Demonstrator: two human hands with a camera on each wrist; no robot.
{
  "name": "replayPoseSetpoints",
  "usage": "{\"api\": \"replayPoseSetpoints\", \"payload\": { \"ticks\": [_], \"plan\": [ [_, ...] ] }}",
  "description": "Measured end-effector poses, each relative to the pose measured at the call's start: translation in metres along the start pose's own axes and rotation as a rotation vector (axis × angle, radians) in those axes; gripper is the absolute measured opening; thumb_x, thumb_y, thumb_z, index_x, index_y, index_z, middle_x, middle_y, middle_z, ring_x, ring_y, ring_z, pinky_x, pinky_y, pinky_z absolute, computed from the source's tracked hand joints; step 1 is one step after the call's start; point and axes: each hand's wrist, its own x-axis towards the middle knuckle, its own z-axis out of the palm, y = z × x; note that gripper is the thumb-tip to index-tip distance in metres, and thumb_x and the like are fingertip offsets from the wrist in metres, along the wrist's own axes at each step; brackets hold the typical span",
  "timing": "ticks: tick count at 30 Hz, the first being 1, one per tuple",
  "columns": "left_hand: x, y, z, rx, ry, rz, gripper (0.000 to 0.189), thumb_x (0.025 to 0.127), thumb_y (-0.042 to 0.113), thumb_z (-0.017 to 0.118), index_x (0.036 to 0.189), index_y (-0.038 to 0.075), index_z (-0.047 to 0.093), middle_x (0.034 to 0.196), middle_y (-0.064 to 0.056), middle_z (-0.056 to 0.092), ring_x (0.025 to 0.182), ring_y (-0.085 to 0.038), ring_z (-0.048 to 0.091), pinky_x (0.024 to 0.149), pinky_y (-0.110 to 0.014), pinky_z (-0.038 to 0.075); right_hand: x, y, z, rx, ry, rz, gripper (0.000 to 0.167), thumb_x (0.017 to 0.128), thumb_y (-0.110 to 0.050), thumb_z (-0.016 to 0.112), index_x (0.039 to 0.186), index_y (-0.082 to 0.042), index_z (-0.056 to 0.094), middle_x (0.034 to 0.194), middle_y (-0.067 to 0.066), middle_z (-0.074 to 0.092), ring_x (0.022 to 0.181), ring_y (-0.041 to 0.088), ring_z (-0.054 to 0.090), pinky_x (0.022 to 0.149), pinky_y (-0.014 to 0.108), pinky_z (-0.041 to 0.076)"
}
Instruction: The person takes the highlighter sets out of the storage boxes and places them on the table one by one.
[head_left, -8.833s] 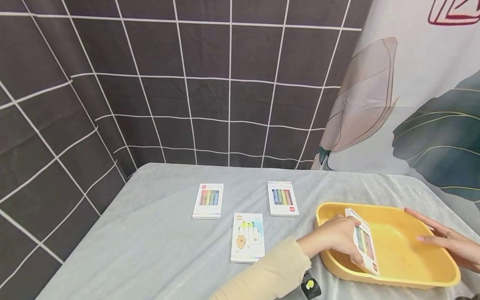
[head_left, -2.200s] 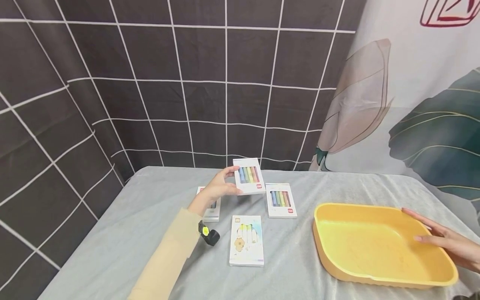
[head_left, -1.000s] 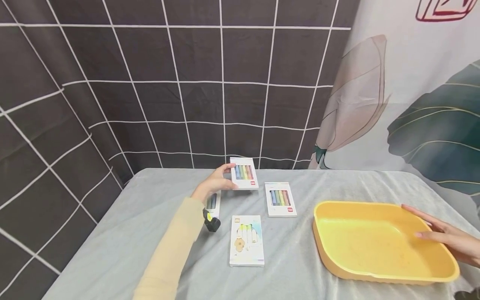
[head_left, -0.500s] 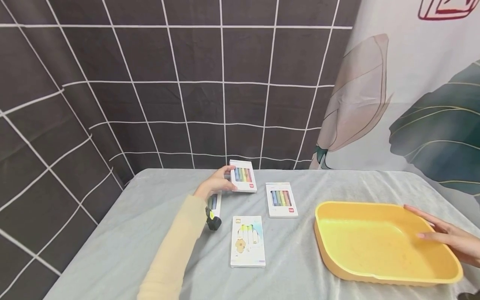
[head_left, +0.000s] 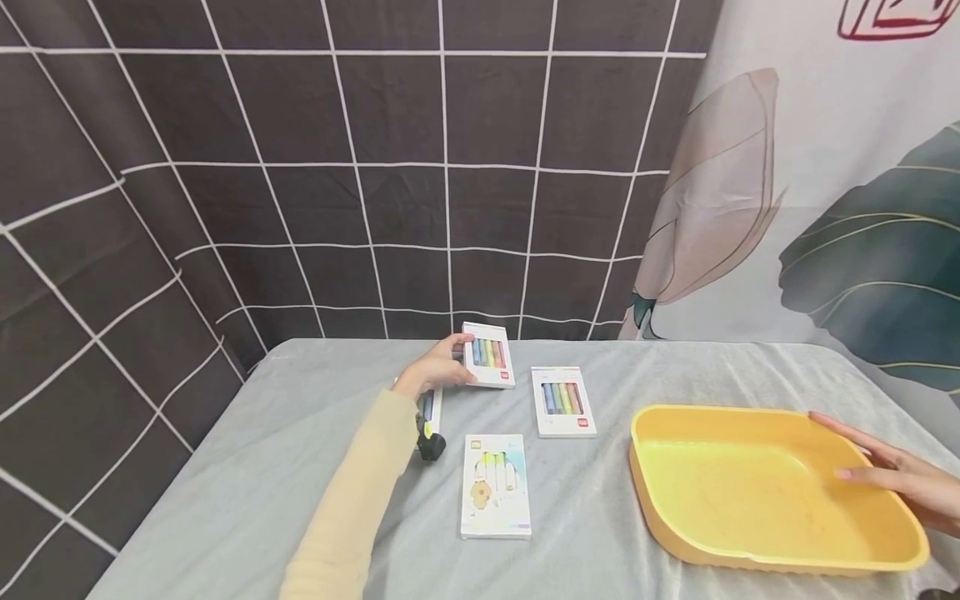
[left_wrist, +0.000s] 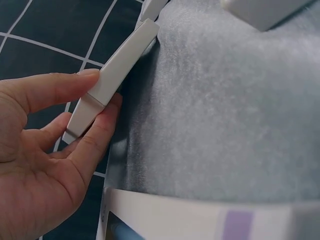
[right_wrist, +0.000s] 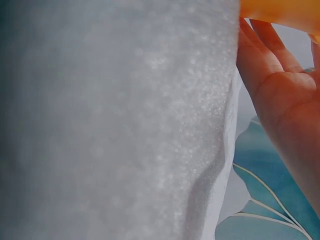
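My left hand (head_left: 435, 367) pinches a flat white box with coloured sticks in its window (head_left: 489, 357) near the table's far edge. In the left wrist view this box (left_wrist: 117, 70) is edge-on and tilted, with the thumb on one face and fingers on the other; whether it touches the cloth I cannot tell. Under the left wrist a similar box (head_left: 437, 404) lies partly hidden. Another windowed box (head_left: 564, 402) lies to the right. Closer in is a box with a flower print (head_left: 496, 492). My right hand (head_left: 892, 471) holds the right wall of a yellow tub (head_left: 750, 508), thumb inside, fingers outside.
Grey cloth (head_left: 247, 492) covers the table. A dark curtain with white grid lines (head_left: 405, 208) hangs behind and at the left, and a leaf-patterned curtain (head_left: 742, 217) at the right. A black strap device (head_left: 431, 446) sits on the left wrist.
Earlier my left hand held a windowed box inside the tub; since then it has come to the far middle of the table. Over the last second that box has lowered slightly. The right hand stays put.
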Motion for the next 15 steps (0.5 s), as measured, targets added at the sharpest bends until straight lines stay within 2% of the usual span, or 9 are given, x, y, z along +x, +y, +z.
{"api": "replayPoseSetpoints", "payload": {
  "ticks": [11, 15],
  "plan": [
    [0.0038, -0.0045, 0.0019, 0.072, 0.003, 0.012, 0.080, 0.064, -0.016, 0.063, 0.136, 0.006, 0.036, 0.140, -0.018, 0.030, 0.099, -0.024, 0.049, 0.068, -0.023, 0.046, -0.0017, 0.0000, -0.0005, -0.003, -0.010, -0.027, 0.066, 0.097, 0.001, 0.022, 0.130, -0.056, 0.030, 0.122, -0.035, 0.041, 0.111, 0.012, 0.053, 0.085, 0.051, 0.045],
    [0.0047, -0.0059, 0.0023, 0.148, 0.009, 0.040, 0.079, 0.063, -0.013, 0.064, 0.136, 0.003, 0.037, 0.139, -0.020, 0.032, 0.109, -0.028, 0.045, 0.081, -0.029, 0.046, -0.0013, -0.0001, -0.0002, 0.032, -0.039, -0.027, 0.067, 0.097, 0.002, 0.019, 0.130, -0.056, 0.031, 0.123, -0.035, 0.040, 0.113, 0.013, 0.052, 0.087, 0.052, 0.043]
  ]
}}
